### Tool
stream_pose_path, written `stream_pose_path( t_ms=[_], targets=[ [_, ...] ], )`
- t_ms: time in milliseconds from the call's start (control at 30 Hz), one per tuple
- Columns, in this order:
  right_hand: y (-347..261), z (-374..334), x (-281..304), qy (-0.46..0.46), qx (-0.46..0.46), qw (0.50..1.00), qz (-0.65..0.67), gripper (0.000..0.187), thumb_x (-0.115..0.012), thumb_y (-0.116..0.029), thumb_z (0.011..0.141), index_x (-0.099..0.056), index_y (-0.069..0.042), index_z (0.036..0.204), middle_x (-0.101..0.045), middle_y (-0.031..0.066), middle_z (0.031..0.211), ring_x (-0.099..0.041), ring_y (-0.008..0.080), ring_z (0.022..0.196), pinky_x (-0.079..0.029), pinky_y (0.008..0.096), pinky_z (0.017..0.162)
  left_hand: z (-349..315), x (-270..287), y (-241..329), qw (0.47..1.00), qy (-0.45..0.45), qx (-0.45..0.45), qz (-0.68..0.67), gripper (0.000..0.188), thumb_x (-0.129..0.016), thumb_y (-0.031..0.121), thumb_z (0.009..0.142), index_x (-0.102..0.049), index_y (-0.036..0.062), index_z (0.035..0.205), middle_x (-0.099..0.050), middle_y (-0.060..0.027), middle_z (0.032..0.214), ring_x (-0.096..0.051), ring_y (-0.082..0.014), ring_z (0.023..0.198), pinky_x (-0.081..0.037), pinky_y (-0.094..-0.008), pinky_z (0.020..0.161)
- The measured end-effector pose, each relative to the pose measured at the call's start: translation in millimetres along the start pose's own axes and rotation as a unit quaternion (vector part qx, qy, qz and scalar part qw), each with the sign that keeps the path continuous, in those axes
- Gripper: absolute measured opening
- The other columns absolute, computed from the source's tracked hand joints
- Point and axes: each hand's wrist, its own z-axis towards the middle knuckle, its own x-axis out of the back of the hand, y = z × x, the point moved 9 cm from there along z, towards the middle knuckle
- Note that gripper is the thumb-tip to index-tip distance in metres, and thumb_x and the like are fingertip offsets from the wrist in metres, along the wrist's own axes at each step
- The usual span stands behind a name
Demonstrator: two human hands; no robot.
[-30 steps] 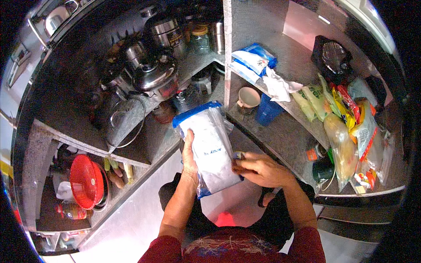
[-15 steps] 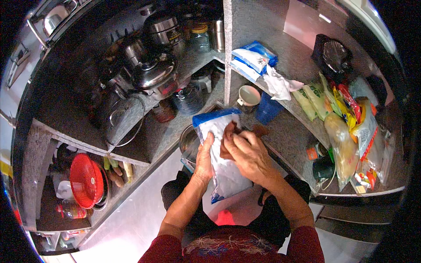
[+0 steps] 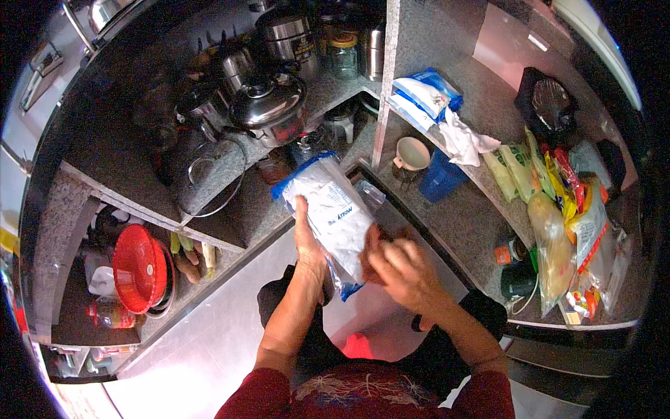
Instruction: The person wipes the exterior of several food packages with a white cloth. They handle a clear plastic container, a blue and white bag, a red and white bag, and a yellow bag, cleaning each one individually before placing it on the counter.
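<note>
My left hand (image 3: 310, 248) grips a white plastic packet with blue ends (image 3: 332, 209), its thumb lying along the near-left side. The packet is tilted above the gap between the shelves, blue printing facing up. At its lower right side, my right hand (image 3: 403, 271) has its fingers curled around a brown cloth (image 3: 374, 244), which presses against or lies very close to the plastic. Part of the cloth is hidden by the fingers. Beyond the packet, a small clear plastic piece (image 3: 370, 194) sits near the corner of the shelf.
Metal pots (image 3: 269, 108) and a loose glass lid (image 3: 213, 178) occupy the left shelves, with a red basket (image 3: 139, 269) lower down. To the right are a white cup (image 3: 412, 155), a blue container (image 3: 441, 176), another blue-white packet (image 3: 426, 94) and bagged food (image 3: 551, 237).
The packet has turned, its top leaning further left and its printed face showing. My right hand with the brown cloth has moved from the packet's upper part to its lower right side.
</note>
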Motion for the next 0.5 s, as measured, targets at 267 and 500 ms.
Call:
stream_pose_path(
  t_ms=[267, 500],
  targets=[
    [55, -6, 4, 0.04, -0.171, 0.948, 0.266, 0.064, -0.073, -0.009, 0.065, -0.048, -0.013, 0.123, -0.05, 0.0173, 0.109, -0.049, 0.0358, 0.1, -0.042, 0.0409, 0.085, -5, -18, -5, 1.0, 0.005, -0.004, 0.008, 0.07, -0.05, 0.061, 0.079, -0.045, 0.0077, 0.124, -0.056, -0.0132, 0.115, -0.056, -0.031, 0.102, -0.044, -0.0447, 0.09],
    [61, -16, 5, 0.084, -0.147, 0.954, 0.248, 0.055, -0.073, 0.0, 0.064, -0.052, -0.004, 0.115, -0.054, 0.0156, 0.107, -0.056, 0.0304, 0.096, -0.046, 0.0342, 0.081, -14, -24, -3, 0.998, 0.032, -0.021, 0.053, 0.079, -0.047, 0.068, 0.076, -0.041, 0.009, 0.128, -0.052, -0.0121, 0.122, -0.051, -0.0307, 0.11, -0.041, -0.046, 0.093]
  ],
)
